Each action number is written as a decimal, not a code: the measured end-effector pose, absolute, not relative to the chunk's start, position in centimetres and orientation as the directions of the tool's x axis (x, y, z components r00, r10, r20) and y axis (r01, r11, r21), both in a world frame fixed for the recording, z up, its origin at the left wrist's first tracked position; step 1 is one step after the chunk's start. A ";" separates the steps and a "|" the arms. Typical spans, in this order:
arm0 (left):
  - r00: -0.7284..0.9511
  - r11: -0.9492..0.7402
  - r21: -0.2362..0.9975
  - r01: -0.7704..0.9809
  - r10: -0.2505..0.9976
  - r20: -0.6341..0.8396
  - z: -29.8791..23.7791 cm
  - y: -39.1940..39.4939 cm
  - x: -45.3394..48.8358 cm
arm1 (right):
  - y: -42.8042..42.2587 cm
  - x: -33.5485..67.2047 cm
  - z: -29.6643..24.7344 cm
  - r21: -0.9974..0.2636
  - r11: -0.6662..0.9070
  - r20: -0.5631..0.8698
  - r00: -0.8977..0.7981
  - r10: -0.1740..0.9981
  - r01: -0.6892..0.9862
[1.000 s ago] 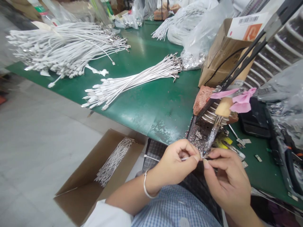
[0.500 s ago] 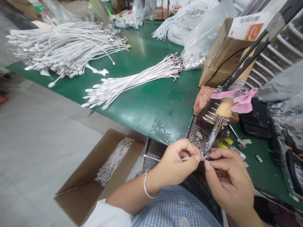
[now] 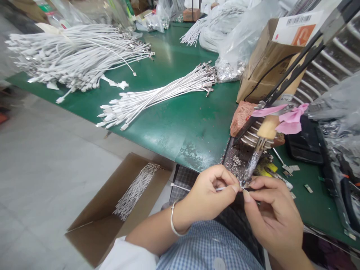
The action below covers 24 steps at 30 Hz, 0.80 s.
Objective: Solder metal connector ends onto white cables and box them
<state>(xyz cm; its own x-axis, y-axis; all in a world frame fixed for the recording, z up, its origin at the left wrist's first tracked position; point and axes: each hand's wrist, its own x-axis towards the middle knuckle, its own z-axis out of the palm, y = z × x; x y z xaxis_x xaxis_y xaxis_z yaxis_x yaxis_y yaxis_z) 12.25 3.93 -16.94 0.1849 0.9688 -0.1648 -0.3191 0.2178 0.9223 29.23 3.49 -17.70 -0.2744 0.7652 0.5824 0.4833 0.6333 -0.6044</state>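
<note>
My left hand (image 3: 215,193) pinches a short white cable (image 3: 180,187) near one end; its other end sticks out to the left behind the wrist. Close beside it, my right hand (image 3: 274,210) has thumb and forefinger pressed together on something too small to make out. Both sets of fingertips meet just under the tip of a soldering iron (image 3: 253,161), which is fixed pointing down, with a wooden handle and a pink ribbon (image 3: 292,119) tied around it. Solder crumbs (image 3: 236,161) lie in a dark tray beneath the iron.
On the green table (image 3: 180,131) lie a small bundle of white cables (image 3: 160,95) and a larger pile (image 3: 75,56). An open cardboard box (image 3: 92,213) below holds more cables. A brick (image 3: 242,117), a carton (image 3: 264,63), a black phone (image 3: 302,144) and pliers (image 3: 348,202) stand near the iron.
</note>
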 end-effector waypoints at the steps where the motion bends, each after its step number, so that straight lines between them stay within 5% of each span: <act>1: 0.185 0.211 0.923 -0.322 0.970 -0.157 -16.9 4.0 12.3 | 3.5 29.2 -17.7 -0.599 0.637 0.590 -0.271 0.761 0.485; 17: 0.220 0.274 0.921 -0.276 0.951 -0.217 -17.6 3.0 11.9 | 2.5 29.9 -18.6 -0.643 0.622 0.548 -0.299 0.781 0.447; 24: 0.276 0.289 0.918 -0.273 0.937 -0.213 -17.3 1.9 11.7 | 1.5 30.3 -18.4 -0.846 0.414 0.397 -0.123 0.910 0.335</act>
<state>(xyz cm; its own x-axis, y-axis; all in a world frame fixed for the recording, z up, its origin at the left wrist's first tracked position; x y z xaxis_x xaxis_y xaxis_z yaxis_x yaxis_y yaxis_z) 11.66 1.90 -17.33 0.2761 0.9372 -0.2130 -0.2726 0.2889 0.9177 30.31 1.55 -18.44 -0.1226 0.9097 0.3968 0.3347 0.4143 -0.8464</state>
